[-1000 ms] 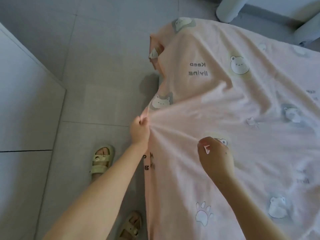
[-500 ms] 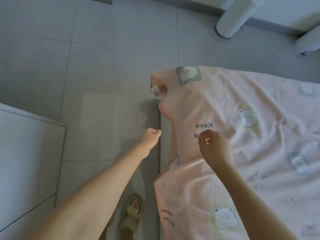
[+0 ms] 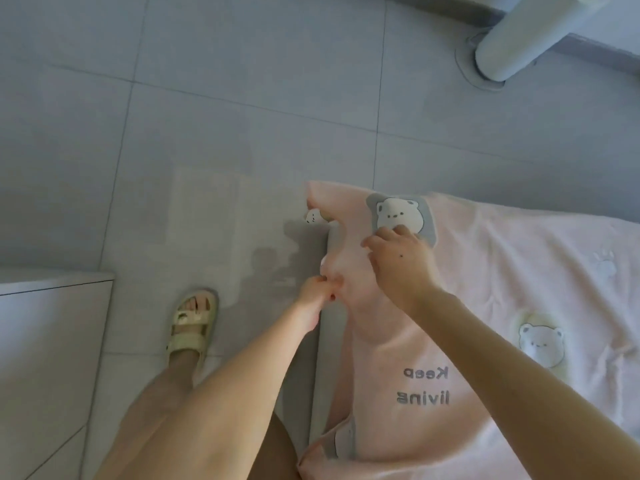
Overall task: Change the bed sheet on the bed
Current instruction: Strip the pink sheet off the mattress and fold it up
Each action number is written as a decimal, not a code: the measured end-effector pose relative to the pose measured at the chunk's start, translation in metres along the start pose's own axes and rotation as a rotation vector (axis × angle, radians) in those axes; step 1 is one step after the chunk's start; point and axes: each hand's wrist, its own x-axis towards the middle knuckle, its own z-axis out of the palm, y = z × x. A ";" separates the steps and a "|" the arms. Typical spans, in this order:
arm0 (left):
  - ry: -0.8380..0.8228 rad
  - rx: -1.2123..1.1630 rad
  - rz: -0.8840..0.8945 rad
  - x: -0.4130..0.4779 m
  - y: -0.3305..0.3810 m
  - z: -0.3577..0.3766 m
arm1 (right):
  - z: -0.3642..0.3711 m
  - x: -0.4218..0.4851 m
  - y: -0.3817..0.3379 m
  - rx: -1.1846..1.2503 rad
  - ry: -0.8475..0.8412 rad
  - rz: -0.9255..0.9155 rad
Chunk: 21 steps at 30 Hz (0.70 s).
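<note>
Pink sheet [image 3: 485, 271] lies over bed [image 3: 329, 344], far-left corner bunched. Left hand [image 3: 320, 289], free half second ago, now pinches sheet's left edge. Right hand [image 3: 398, 261] moved farther, gripping fabric beside bear print [image 3: 398, 213].

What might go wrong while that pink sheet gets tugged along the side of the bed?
The left hand only pinches a small fold of the pink sheet, so it might slip free under a pull.
The grey bed edge lies bare beside it; an uneven pull could leave it uncovered or bunch fabric under the right hand.
</note>
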 end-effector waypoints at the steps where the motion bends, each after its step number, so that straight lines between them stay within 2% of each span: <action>1: 0.006 -0.009 0.020 0.007 0.000 -0.004 | 0.004 0.015 -0.003 -0.080 -0.091 -0.080; 5: 0.154 0.114 0.257 0.025 0.003 -0.033 | 0.023 0.069 -0.018 -0.328 -0.424 -0.377; 8: 0.145 0.322 0.488 0.014 0.016 -0.058 | 0.035 0.101 -0.026 -0.395 -0.639 -0.438; 10: 0.133 0.410 0.569 0.008 0.026 -0.072 | 0.026 0.122 -0.029 -0.435 -0.726 -0.439; 12: 0.120 0.413 0.622 0.000 0.041 -0.081 | 0.008 0.139 -0.034 -0.556 -0.736 -0.497; 15: 0.107 0.392 0.691 -0.020 0.070 -0.089 | -0.024 0.155 -0.046 -0.649 -0.594 -0.571; 19: 0.146 0.299 0.734 -0.043 0.101 -0.109 | -0.076 0.177 -0.045 -0.633 -0.095 -0.501; 21: 0.195 0.289 0.713 -0.037 0.105 -0.119 | -0.078 0.179 -0.046 -0.587 0.044 -0.422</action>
